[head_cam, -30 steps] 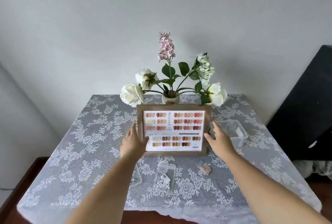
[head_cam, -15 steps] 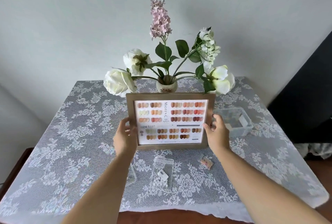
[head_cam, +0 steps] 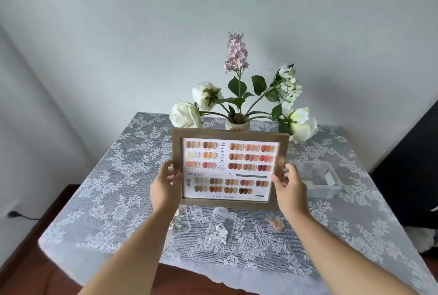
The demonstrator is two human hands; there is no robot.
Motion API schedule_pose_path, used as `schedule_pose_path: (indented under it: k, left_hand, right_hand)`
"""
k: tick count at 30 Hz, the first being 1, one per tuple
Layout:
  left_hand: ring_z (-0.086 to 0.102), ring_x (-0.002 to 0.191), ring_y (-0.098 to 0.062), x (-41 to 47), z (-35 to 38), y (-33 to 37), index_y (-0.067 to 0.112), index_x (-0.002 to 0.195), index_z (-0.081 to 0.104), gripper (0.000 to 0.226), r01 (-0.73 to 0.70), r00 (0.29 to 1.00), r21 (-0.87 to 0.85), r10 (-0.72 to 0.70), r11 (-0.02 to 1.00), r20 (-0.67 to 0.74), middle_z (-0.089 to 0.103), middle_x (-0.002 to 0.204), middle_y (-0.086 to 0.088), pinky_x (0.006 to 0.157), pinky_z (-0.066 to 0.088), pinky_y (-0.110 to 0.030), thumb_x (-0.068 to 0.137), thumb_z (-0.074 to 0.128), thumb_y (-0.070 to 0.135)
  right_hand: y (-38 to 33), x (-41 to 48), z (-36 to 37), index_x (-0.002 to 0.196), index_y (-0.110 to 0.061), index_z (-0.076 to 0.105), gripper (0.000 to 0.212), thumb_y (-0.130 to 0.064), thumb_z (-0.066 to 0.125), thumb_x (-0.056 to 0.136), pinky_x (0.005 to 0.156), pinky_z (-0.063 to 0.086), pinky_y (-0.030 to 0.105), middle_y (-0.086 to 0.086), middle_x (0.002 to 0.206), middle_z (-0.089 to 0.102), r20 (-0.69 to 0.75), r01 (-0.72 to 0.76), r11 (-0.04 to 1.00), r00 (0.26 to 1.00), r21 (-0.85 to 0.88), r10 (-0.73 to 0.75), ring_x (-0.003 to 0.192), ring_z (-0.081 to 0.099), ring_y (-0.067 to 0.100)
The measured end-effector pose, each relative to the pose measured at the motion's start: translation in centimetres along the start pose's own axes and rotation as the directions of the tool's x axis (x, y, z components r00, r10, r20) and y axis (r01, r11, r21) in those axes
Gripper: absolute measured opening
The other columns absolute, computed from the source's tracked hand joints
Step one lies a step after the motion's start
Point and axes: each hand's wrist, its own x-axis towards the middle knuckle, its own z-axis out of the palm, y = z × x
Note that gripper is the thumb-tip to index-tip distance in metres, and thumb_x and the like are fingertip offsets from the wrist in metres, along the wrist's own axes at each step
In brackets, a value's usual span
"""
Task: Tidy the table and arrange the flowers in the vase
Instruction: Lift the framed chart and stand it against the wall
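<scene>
While the left hand (head_cam: pixel 163 188) and right hand (head_cam: pixel 290 185) clasp the frame (head_cam: pixel 231 169) by its side edges (vase (head_cam: pixel 237 124) just behind), keep it level and set it down clear of the stems.

At the centre of the frame we see a brown wooden picture frame (head_cam: pixel 231 133) around a white card with rows of nail swatches in peach, orange, red, brown and pale green. Above it stand white flowers (head_cam: pixel 186 114), a pink flower spike (head_cam: pixel 237 52) and dark green leaves, in a cream vase (head_cam: pixel 237 124). A white lace tablecloth (head_cam: pixel 113 190) with a floral pattern fills the lower half.
</scene>
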Motion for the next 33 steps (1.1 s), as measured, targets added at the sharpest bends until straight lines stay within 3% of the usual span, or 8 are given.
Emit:
schedule_pose_path:
  k: [5,8,11,15,19,23,26,33]
  left_hand:
    - [0.065,0.074,-0.013,-2.4,-4.7,-1.5,0.034,0.115,0.053,0.032,0.054,0.996,-0.014,-0.055,0.998,-0.077,0.063,0.093,0.010,0.058,0.058,-0.037,0.088,0.059,0.018]
    - [0.065,0.080,-0.017,-3.1,-8.3,-2.7,0.033,0.116,0.053,0.032,0.071,0.986,-0.029,-0.074,0.997,-0.152,0.063,0.093,0.007,0.067,0.058,-0.041,0.088,0.059,0.020]
    - [0.065,0.078,-0.015,-3.0,-12.3,-3.8,0.034,0.113,0.054,0.030,0.071,0.968,-0.033,-0.077,0.997,-0.240,0.064,0.090,0.009,0.066,0.055,-0.035,0.088,0.059,0.020]
    - [0.063,0.073,-0.002,-1.3,-17.9,-5.3,0.038,0.110,0.055,0.030,0.082,0.942,-0.063,-0.098,0.995,-0.322,0.062,0.082,0.016,0.053,0.046,-0.022,0.087,0.061,0.020]
    - [0.064,0.078,-0.009,2.9,-22.8,-7.0,0.037,0.115,0.054,0.033,0.086,0.942,-0.051,-0.098,0.995,-0.322,0.066,0.091,0.008,0.062,0.045,-0.025,0.086,0.061,0.023]
    - [0.053,0.068,0.007,8.4,-26.5,-8.1,0.036,0.116,0.054,0.033,0.050,0.958,0.005,-0.047,0.999,-0.282,0.063,0.087,0.012,0.052,0.034,-0.017,0.086,0.061,0.025]
    - [0.051,0.067,0.009,12.4,-27.9,-8.8,0.037,0.115,0.054,0.032,0.037,0.966,0.022,-0.031,0.999,-0.257,0.062,0.086,0.014,0.053,0.035,-0.017,0.086,0.061,0.025]
    - [0.058,0.077,-0.010,20.8,-26.8,-9.3,0.038,0.116,0.053,0.033,0.028,0.979,-0.008,-0.029,1.000,-0.201,0.064,0.091,0.010,0.067,0.044,-0.029,0.087,0.059,0.024]
  right_hand:
    - [-2.7,-1.5,1.7,0.120,-0.012,0.049,0.041,-0.009,0.064,0.082,0.048,0.037,0.004,-0.002,0.087,0.064,0.071,0.110,0.993,0.991,0.029,-0.112,0.065,0.055,0.006]
    - [-5.4,-2.4,3.6,0.124,-0.014,0.047,0.046,-0.009,0.065,0.081,0.040,0.034,0.002,-0.007,0.083,0.060,0.111,0.170,0.983,0.978,0.065,-0.176,0.060,0.054,0.003]
    - [-8.5,-3.4,6.2,0.121,-0.020,0.048,0.045,-0.010,0.065,0.081,0.044,0.036,0.002,-0.008,0.083,0.061,0.162,0.192,0.971,0.963,0.142,-0.214,0.062,0.053,-0.004]
    - [-12.9,-4.4,10.5,0.121,-0.019,0.047,0.044,-0.013,0.065,0.082,0.048,0.041,0.007,-0.006,0.085,0.064,0.225,0.218,0.955,0.939,0.198,-0.261,0.064,0.058,0.000]
    - [-17.4,-4.9,15.5,0.122,-0.018,0.047,0.045,-0.012,0.065,0.082,0.049,0.049,0.019,0.003,0.087,0.068,0.209,0.218,0.953,0.942,0.211,-0.262,0.065,0.062,0.014]
    - [-21.1,-4.8,20.0,0.124,-0.016,0.048,0.047,-0.014,0.066,0.081,0.047,0.048,0.020,0.002,0.087,0.068,0.140,0.202,0.959,0.962,0.199,-0.232,0.062,0.060,0.014]
    - [-23.0,-4.1,22.8,0.126,-0.016,0.048,0.048,-0.014,0.065,0.081,0.046,0.048,0.020,0.003,0.088,0.069,0.109,0.173,0.967,0.975,0.186,-0.195,0.062,0.061,0.013]
    - [-24.8,0.3,27.7,0.127,-0.015,0.047,0.048,-0.014,0.065,0.082,0.044,0.043,0.014,0.002,0.086,0.068,0.051,0.166,0.978,0.983,0.127,-0.174,0.059,0.057,0.008]
